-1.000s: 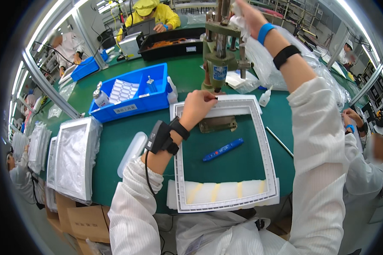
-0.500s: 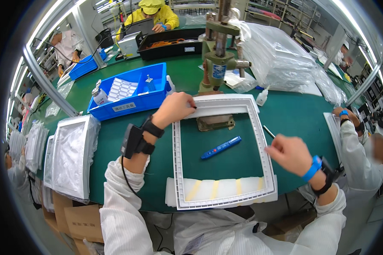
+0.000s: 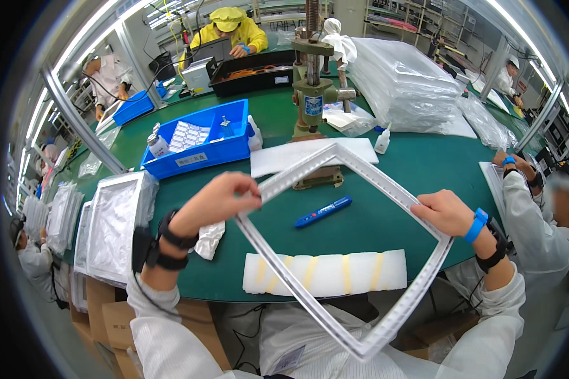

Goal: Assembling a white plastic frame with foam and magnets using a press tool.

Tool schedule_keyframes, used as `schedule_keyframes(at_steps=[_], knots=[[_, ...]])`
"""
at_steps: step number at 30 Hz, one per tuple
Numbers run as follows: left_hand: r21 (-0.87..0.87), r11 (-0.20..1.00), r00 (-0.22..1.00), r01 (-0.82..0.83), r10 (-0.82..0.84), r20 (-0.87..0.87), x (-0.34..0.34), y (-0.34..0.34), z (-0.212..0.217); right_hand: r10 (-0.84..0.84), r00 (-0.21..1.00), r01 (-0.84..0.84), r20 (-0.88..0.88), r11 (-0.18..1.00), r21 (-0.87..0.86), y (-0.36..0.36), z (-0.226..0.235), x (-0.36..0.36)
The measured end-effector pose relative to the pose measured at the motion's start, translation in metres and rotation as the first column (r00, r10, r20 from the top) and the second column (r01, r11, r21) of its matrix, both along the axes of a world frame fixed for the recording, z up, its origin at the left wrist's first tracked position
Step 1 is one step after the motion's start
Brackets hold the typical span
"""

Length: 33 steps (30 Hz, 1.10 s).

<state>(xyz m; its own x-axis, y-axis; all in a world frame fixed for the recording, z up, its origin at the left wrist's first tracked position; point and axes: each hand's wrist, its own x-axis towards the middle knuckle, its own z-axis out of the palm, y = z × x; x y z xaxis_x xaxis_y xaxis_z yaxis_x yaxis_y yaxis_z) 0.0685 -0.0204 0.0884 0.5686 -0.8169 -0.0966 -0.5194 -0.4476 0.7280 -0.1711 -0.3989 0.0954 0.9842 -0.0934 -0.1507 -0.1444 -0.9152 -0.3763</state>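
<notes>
A white rectangular plastic frame (image 3: 295, 166) is held up above the green table, turned so one corner points toward my body. My left hand (image 3: 226, 199) pinches its left corner. My right hand (image 3: 444, 213) grips the frame near its right corner. Through the frame's opening a blue pen-shaped tool (image 3: 323, 211) shows on the table. A white foam strip with yellow tape bands (image 3: 325, 273) lies along the near edge, partly crossed by the frame. Another white foam strip (image 3: 269, 161) lies beyond it, before the green press (image 3: 310, 104).
A blue divided bin (image 3: 199, 155) with bottles and labels stands at the back left. Bagged frames (image 3: 114, 218) lean at the left. A small white bottle (image 3: 382, 140) and a plastic-wrapped stack (image 3: 404, 85) are at the back right. A co-worker's arms (image 3: 531, 189) are at the right.
The frame has been lifted off the foam strips and turned, one corner now toward me. My right hand has closed on it. My left hand has moved nearer and left with its corner.
</notes>
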Motion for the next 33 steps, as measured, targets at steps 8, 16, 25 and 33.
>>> schedule_keyframes(at_steps=[8, 16, 25, 33], knots=[[-0.213, 0.927, 0.805, -0.308, 0.135, -0.578, -0.086, 0.061, -0.016, 0.363, 0.929, -0.333, 0.068, 0.903, -0.272, -0.021, -0.023, 0.112], [-0.216, 0.882, 0.747, -0.419, 0.199, -0.634, -0.093, 0.058, -0.047, 0.397, 0.914, -0.362, 0.086, 0.892, -0.273, -0.011, -0.037, 0.199], [-0.165, 0.915, 0.836, -0.369, 0.249, -0.489, -0.09, 0.053, -0.061, 0.405, 0.889, -0.361, 0.213, 0.906, -0.219, -0.016, -0.068, 0.213], [-0.094, 0.949, 0.91, -0.3, 0.255, -0.327, -0.083, 0.047, -0.033, 0.304, 0.92, -0.233, 0.246, 0.932, -0.278, -0.005, -0.058, 0.206]])
